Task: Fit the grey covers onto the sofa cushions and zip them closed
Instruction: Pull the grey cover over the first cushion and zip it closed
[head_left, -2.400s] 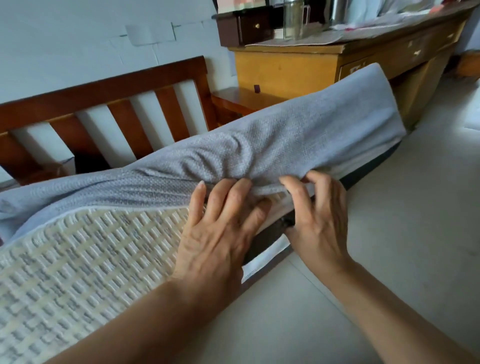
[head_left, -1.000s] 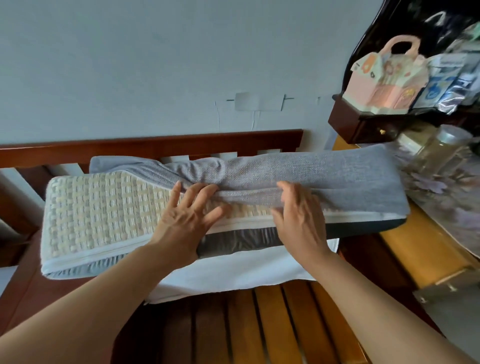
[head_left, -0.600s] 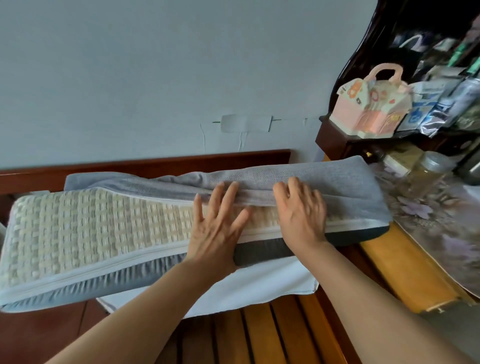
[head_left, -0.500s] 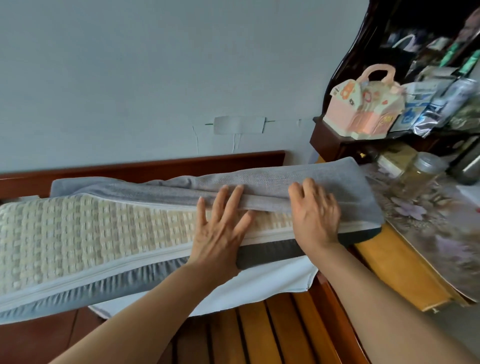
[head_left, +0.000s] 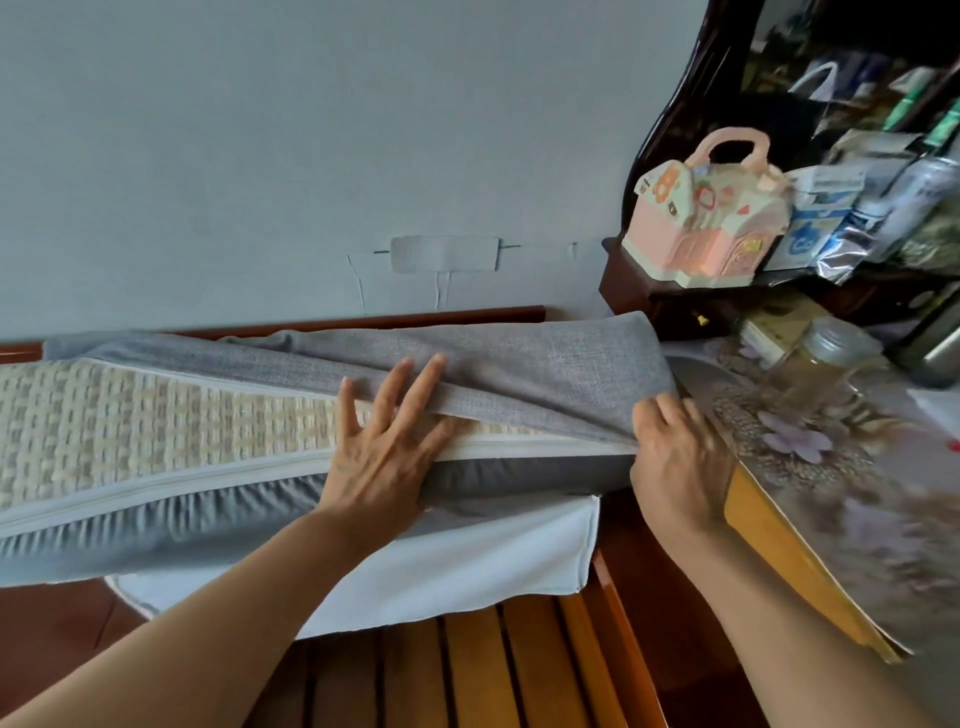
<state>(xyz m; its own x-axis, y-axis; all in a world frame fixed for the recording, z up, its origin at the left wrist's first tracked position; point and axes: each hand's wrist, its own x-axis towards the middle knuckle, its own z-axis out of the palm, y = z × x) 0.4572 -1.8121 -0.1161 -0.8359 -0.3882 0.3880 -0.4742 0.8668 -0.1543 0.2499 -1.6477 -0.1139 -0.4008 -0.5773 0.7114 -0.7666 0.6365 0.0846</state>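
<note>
The sofa cushion (head_left: 156, 436) lies lengthwise across the slatted sofa seat (head_left: 467, 670), its woven cream face turned toward the camera and a darker grey band along its lower edge. The grey cover (head_left: 519, 374) is only partly fitted: it wraps the cushion's right end and lies bunched along the far upper edge, leaving most of the woven face bare. A white lining flap (head_left: 441, 561) hangs below the cushion onto the slats.

The left hand (head_left: 384, 447) rests flat on the cushion with fingers spread and straight; the fingertips touch or slip just under the cover's loose hem. The right hand (head_left: 675, 462) is at the right-hand corner, fingers curled over the cover's edge where it meets the white piping. It appears to grip the hem, though the fingertips are hidden by the fabric.

Step in hand, as judged: drawing the cover across the woven face. Zipping has not begun, and no zip pull can be made out.

The next move calls for holding the cushion steady with the left hand while the hem is pulled toward the near edge, working leftward along the length so the bunched fabric feeds evenly. The right corner should be seated squarely first; otherwise the two zip edges are unlikely to meet.

Just beside the right end stands a side table (head_left: 769, 525) bearing a glass jar (head_left: 815, 369).
</note>
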